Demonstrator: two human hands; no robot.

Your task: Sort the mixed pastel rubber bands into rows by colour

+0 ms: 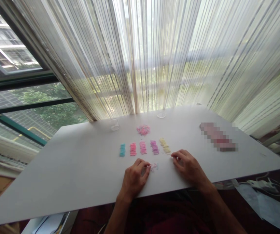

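Observation:
Five short columns of small thin pieces lie side by side on the white table: teal [122,150], hot pink [133,149], lighter pink [143,148], purple [154,147] and yellow [164,145]. My left hand [135,177] rests on the table below them, thumb and forefinger pinched at the edge of a small loose heap of pale pieces [154,167]. My right hand [188,165] is closed in a pinch at the lower end of the yellow column. Whatever either pinch holds is too small to make out. Beyond the columns sits a mixed, mostly pink pile [143,130].
Near the far edge of the white table [76,175] stand a clear cup [115,124] and a clear round dish [161,115]. A blurred-out pinkish object [218,137] lies at the right. Sheer striped curtains [154,58] hang behind the table.

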